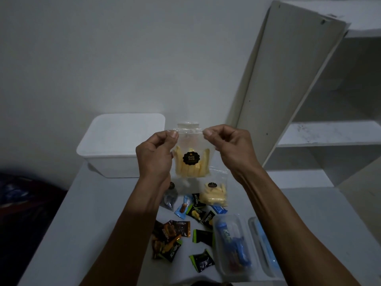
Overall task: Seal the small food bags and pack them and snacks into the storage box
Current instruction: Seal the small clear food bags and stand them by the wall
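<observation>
I hold a clear food bag (190,159) of yellow sticks with a black round label upright above the table. My left hand (155,153) pinches its top strip at the left end and my right hand (225,147) pinches it at the right end. A second bag of yellow sticks (215,193) lies flat on the table below. The white storage box (115,149) stands behind my left hand, at the table's back left. Several small wrapped snacks (181,232) in black, green, orange and blue lie scattered in front.
A clear plastic container (233,242) with blue packets and a second one (261,244) beside it sit at the front right. White shelves (321,133) and a leaning white board (288,69) stand at the right. A dark cloth (20,199) lies left of the table.
</observation>
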`<state>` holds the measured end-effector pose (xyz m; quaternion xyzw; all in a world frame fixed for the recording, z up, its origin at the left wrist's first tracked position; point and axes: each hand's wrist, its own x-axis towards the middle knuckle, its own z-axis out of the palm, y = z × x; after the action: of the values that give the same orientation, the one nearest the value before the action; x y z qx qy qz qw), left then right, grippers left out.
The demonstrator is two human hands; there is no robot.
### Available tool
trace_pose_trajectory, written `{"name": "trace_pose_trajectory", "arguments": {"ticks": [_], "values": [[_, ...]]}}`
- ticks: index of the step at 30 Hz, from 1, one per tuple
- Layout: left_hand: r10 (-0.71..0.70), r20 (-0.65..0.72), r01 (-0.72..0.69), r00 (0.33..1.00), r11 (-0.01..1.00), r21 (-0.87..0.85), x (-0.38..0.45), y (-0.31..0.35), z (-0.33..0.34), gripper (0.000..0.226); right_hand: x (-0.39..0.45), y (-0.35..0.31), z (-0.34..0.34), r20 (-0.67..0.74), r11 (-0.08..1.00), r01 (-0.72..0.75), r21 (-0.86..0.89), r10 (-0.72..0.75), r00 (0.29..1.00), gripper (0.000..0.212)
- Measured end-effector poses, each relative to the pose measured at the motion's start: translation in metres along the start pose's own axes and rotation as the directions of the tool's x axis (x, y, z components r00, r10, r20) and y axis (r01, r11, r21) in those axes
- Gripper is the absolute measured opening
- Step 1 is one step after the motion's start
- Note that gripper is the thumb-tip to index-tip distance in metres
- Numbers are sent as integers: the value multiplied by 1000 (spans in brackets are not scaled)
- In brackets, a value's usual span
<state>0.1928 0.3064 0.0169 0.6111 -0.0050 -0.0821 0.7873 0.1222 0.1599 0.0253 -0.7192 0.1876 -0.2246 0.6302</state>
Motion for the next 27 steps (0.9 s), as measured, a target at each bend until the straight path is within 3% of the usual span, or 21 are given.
{"name": "trace_pose_trajectory", "arguments": {"ticks": [11, 17, 27], "values": [[51, 15, -52, 999, 997, 64, -3, -9, 5, 7, 3, -13, 7, 148, 861, 251, -443, -206, 967, 17], [87, 44, -91, 995, 990, 105, -4, -10, 5, 6, 5, -19, 15, 228, 772, 301, -559, -206, 952, 14], [110, 76, -119, 991, 986, 120, -4, -5, 2, 10, 8, -24, 18, 259, 753, 338, -565, -227, 939, 11]]}}
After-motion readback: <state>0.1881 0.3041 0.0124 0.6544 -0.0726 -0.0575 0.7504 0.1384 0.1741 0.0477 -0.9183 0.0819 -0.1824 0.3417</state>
